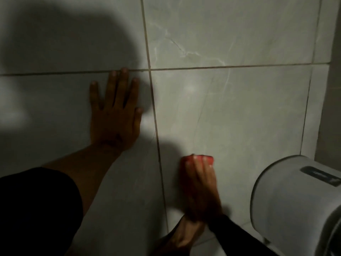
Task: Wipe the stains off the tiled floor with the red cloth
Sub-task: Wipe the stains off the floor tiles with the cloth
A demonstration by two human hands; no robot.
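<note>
Your right hand (200,183) is the one that has the red cloth (197,160), so it is the hand that works now. The cloth lies under your fingers (195,163), which are held close together and pressed flat on top of it; only a bunched red edge shows past the fingertips, on the side away from you. The cloth sits on the tiled floor (230,111), on the tile just right of the long grout line (156,126) that runs away from you.

Your left hand (115,115) is on the other side of that line, flat on the floor, fingers spread wide and holding nothing. It seems to carry your weight only.

The open part of the tile lies ahead of the cloth, in the direction your fingers point, so I think the next stroke should push forward along the grout line. I cannot make out any clear stain in this dim light. On your right the white round appliance (295,204) stands near, so a sideways stroke has little room there
</note>
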